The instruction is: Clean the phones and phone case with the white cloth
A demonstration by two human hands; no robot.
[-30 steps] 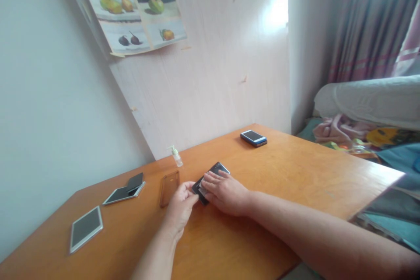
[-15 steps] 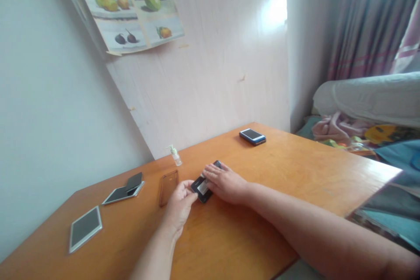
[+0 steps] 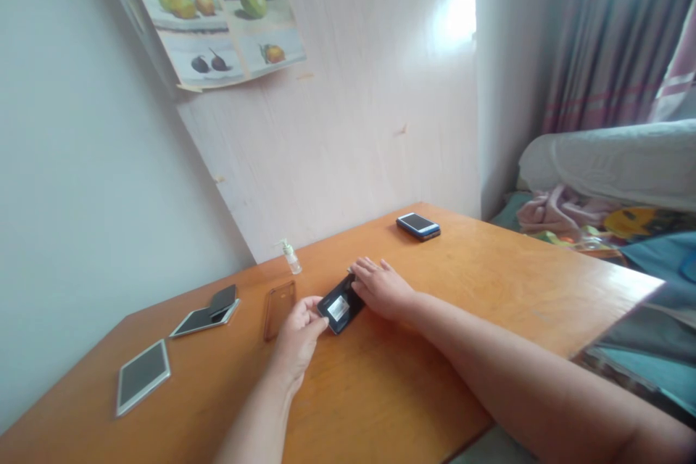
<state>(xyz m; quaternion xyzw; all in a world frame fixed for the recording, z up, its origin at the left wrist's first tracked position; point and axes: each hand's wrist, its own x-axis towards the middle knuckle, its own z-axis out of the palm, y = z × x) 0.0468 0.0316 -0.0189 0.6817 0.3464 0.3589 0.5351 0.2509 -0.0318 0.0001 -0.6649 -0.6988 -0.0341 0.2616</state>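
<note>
A black phone (image 3: 344,303) with a white label on its upward face lies slanted over the wooden table (image 3: 413,377). My left hand (image 3: 298,333) pinches its near left corner between thumb and fingers. Over its far right end lies my right hand (image 3: 380,290), fingers close together and pressed down. A small pale bit shows at those fingertips; what it is, I cannot make out. Just left of the phone is a see-through brown phone case (image 3: 279,310). Behind the case stands a small clear pump bottle (image 3: 291,258).
A white-framed phone (image 3: 142,378) lies at the left. Beyond it a dark flat piece (image 3: 222,299) rests on another white-edged phone (image 3: 196,322). Stacked phones (image 3: 418,225) are near the back edge. A board with fruit pictures (image 3: 217,29) leans behind; bedding (image 3: 609,167) is at right.
My right hand has slid up and away along the phone to its far end, uncovering the label and more of the black surface. My left hand keeps its hold.
</note>
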